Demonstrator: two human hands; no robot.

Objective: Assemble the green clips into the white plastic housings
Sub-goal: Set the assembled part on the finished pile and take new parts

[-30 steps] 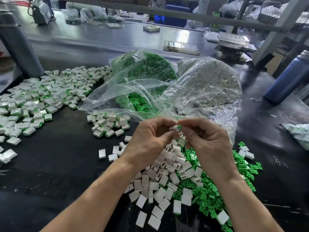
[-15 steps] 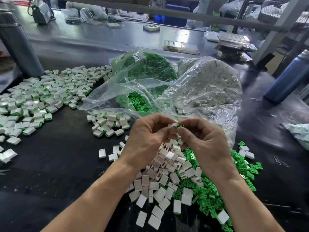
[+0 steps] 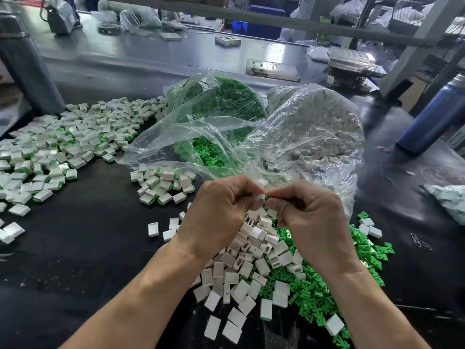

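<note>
Left hand (image 3: 216, 212) pinches white housing (image 3: 260, 196); right hand (image 3: 314, 220) pinches green clip (image 3: 271, 196) against it.

Bare black mat (image 3: 88, 248) lies between the finished pile (image 3: 63, 152) and loose housings (image 3: 241, 280).

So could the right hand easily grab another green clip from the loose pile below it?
Probably yes, once freed. The right hand is pinching a green clip against the white housing, but the green pile lies uncovered just beneath it.
</note>
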